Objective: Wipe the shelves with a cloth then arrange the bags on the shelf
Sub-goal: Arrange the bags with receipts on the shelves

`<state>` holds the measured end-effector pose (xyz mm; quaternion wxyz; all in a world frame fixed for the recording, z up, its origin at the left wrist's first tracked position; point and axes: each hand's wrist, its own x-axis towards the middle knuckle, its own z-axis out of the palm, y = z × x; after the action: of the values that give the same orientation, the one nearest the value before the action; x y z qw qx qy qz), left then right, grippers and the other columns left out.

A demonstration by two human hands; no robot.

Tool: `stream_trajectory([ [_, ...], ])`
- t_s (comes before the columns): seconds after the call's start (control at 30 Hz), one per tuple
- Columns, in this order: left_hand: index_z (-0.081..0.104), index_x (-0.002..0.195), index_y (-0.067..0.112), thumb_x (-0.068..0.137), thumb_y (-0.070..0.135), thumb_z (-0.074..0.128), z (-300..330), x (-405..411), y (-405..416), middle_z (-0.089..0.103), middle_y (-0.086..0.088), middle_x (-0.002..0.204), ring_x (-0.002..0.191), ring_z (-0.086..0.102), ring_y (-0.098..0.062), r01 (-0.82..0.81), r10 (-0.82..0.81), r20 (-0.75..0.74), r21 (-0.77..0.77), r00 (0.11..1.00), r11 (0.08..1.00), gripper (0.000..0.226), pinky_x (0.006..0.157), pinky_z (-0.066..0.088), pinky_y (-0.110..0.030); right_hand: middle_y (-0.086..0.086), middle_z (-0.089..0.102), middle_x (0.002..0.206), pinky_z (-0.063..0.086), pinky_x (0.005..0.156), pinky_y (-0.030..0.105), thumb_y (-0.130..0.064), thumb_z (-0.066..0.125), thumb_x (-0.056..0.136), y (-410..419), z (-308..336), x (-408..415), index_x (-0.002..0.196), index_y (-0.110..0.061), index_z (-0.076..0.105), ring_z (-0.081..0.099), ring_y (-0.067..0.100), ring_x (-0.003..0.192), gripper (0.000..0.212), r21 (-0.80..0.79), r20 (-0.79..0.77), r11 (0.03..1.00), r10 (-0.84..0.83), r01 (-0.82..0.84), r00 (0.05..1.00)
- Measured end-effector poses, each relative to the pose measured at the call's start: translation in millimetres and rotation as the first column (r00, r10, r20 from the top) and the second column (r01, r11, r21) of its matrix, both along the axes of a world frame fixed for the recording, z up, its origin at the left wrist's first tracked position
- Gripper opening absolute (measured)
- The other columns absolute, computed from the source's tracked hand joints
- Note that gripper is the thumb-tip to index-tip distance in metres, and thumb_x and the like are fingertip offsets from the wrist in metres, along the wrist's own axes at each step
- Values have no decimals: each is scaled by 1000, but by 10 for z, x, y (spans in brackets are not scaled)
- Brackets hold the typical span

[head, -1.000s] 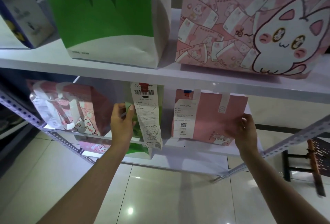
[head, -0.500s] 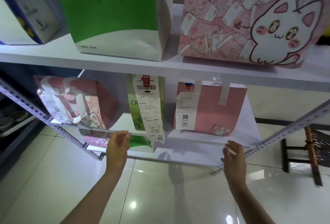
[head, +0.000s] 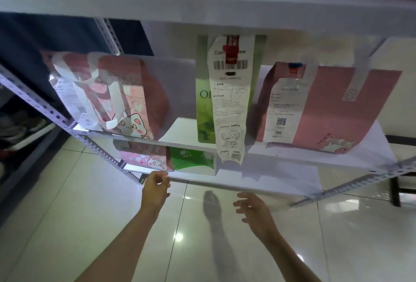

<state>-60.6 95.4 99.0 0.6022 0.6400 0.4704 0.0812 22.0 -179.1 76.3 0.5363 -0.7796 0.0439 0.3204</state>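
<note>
Bags stand along the middle shelf (head: 281,158): a pink cat bag (head: 126,101) with white handles at the left, a green bag (head: 203,110) in the middle with a long receipt (head: 230,101) hanging down its front, and a plain pink bag (head: 351,110) with its own slip at the right. The three are set apart from one another. On the lowest shelf (head: 270,180), beneath the cat bag, a smaller pink bag (head: 146,160) lies beside a green packet (head: 191,160), the two touching.

Both hands hang in front of the rack over the tiled floor (head: 67,214), holding nothing. The left hand (head: 155,189) is just in front of the lowest shelf's edge, below the smaller pink bag, its fingers loosely curled. The right hand (head: 254,209) sits lower and further out, fingers relaxed and spread, pointing left. Neither touches a bag or shelf.
</note>
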Motion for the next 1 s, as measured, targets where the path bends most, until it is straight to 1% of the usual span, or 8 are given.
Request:
stream_trajectory([
  [0.1,62,97,17,99,10,58,-222,155,214,65,-6,103,99,60,-27,76,-76,-30,11,997,997,8,90,53,-46,-9,73,106,50,85,34,-14,61,91,363,-293,148,95,-38,70,68,20,98,26,-52,150,994,106,-99,983],
  [0.17,63,95,14,96,6,59,-374,313,360,67,-2,105,106,61,-26,136,-134,-43,40,990,990,9,94,49,-42,-5,66,120,48,89,20,-7,62,96,621,-447,302,112,-29,66,64,21,108,27,-75,206,984,172,-160,963],
  [0.23,65,100,11,95,3,59,-508,475,495,68,-7,112,106,62,-26,195,-193,-52,55,980,979,12,84,46,-30,-5,59,125,46,91,15,-8,63,98,856,-558,466,119,-23,65,60,19,116,26,-69,210,986,161,-150,964],
  [0.33,63,109,9,97,0,57,-642,688,674,68,-15,108,95,61,-21,221,-219,-36,77,975,972,17,67,41,-18,-4,53,129,45,105,34,-10,65,94,1156,-729,716,116,-26,63,55,18,124,27,-35,190,989,145,-141,971],
  [0.47,60,109,10,99,5,56,-865,852,849,69,-11,98,86,63,-25,273,-270,-41,99,962,957,12,61,46,-22,-2,58,133,42,112,33,-4,67,89,1450,-948,932,108,-20,71,56,19,125,25,-17,217,990,141,-141,966],
  [0.73,62,119,6,97,10,58,-1236,1005,926,68,-7,118,109,63,-24,280,-279,-25,46,960,959,23,95,52,-39,0,64,129,41,109,31,-9,66,95,1604,-1196,1051,130,-17,65,56,21,129,36,-29,161,991,134,-131,978],
  [0.83,62,118,6,97,10,58,-1266,1035,848,69,-6,116,109,62,-24,254,-254,2,40,967,966,22,93,51,-38,7,58,144,43,115,41,-16,67,97,1555,-1208,1024,143,-14,56,56,28,132,47,-50,118,989,146,-141,982],
  [1.0,67,117,9,95,8,61,-1247,1089,603,71,-2,117,110,64,-19,277,-277,63,4,959,961,23,82,45,-18,3,58,143,41,107,33,-13,65,98,1342,-1216,1027,145,-11,53,56,24,131,49,-50,178,996,83,-75,981],
])
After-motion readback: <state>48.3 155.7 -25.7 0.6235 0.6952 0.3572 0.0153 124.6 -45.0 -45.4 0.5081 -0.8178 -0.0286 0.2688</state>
